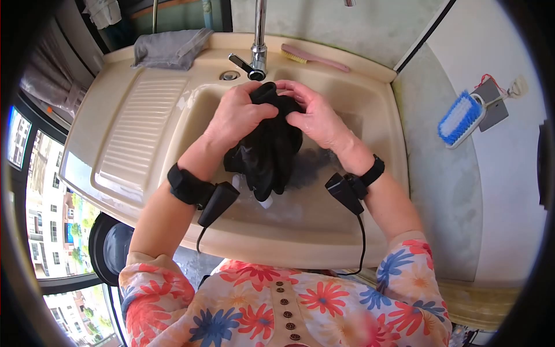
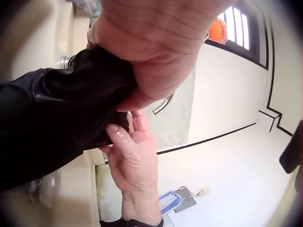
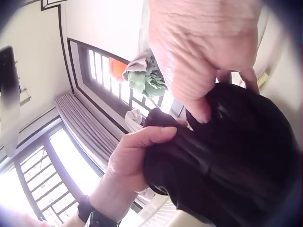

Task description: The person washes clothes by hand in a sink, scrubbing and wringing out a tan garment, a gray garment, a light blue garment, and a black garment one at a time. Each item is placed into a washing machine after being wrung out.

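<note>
A wet black garment (image 1: 266, 147) hangs bunched in folds over the sink basin, its lower end close to the water. My left hand (image 1: 238, 113) grips its upper edge on the left, the thumb lying across the cloth. On the right, my right hand (image 1: 317, 118) pinches the same edge between thumb and fingers. In the left wrist view the right hand (image 2: 135, 156) has its thumb on the dark fabric (image 2: 52, 123). The right wrist view shows the left hand (image 3: 130, 156) holding the other side, with its thumb on top. The garment's exact kind is hidden by its folds.
The beige sink (image 1: 381, 179) holds cloudy water with a dark patch. A chrome faucet (image 1: 258, 58) rises behind the hands. A pink brush (image 1: 315, 58) and a grey cloth (image 1: 172, 48) lie along the back rim. A blue-and-white brush (image 1: 461, 118) hangs on the right wall.
</note>
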A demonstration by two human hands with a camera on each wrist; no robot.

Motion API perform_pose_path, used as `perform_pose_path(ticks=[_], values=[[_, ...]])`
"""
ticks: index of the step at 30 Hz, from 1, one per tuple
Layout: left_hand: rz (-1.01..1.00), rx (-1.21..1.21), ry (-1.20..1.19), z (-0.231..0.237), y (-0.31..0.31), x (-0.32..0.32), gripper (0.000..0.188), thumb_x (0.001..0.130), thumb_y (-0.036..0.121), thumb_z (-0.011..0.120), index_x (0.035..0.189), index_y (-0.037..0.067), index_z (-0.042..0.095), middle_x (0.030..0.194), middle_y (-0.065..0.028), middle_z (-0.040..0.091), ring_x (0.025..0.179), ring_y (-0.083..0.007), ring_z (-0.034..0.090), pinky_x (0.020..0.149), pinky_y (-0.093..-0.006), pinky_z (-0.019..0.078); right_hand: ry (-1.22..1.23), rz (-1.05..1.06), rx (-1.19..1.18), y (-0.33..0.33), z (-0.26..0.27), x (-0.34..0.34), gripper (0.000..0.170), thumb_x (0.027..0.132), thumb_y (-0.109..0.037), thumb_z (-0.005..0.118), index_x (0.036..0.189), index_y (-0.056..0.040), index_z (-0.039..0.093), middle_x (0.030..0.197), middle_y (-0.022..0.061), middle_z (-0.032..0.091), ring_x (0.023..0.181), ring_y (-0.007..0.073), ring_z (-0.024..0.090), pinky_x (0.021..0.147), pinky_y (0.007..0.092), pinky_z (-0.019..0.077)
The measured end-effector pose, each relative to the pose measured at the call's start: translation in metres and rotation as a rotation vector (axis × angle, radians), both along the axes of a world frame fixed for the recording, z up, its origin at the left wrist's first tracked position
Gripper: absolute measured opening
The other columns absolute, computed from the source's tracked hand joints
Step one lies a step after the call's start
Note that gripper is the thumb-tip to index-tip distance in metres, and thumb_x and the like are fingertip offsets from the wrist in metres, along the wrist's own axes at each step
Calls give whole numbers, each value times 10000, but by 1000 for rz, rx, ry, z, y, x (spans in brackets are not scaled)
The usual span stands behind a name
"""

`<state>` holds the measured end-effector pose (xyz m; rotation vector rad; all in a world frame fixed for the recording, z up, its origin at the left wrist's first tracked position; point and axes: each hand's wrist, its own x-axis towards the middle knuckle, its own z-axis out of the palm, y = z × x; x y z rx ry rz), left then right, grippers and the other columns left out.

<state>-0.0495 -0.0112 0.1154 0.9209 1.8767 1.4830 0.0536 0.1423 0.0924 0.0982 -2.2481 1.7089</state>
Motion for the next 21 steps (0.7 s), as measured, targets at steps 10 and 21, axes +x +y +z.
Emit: perform_pose_path(ticks=[10, 21], values=[[-221, 101, -424, -5, -7, 21, 497, 780, 305, 612, 1144, -12, 497, 959, -127, 588, 876, -196, 578, 794, -294, 455, -122, 78, -207, -15, -28, 0, 642, 618, -8, 663, 1218, -36, 435, 1080, 52, 521, 995, 140, 503, 880, 282, 420], [-162, -325, 412, 6, -41, 17, 889, 650, 379, 766, 1345, 55, 317, 1122, -227, 547, 1107, -308, 511, 910, -369, 403, -181, -45, -424, -5, -42, 7, 362, 682, 78, 577, 1029, -27, 574, 928, 17, 603, 851, 112, 572, 784, 256, 470]])
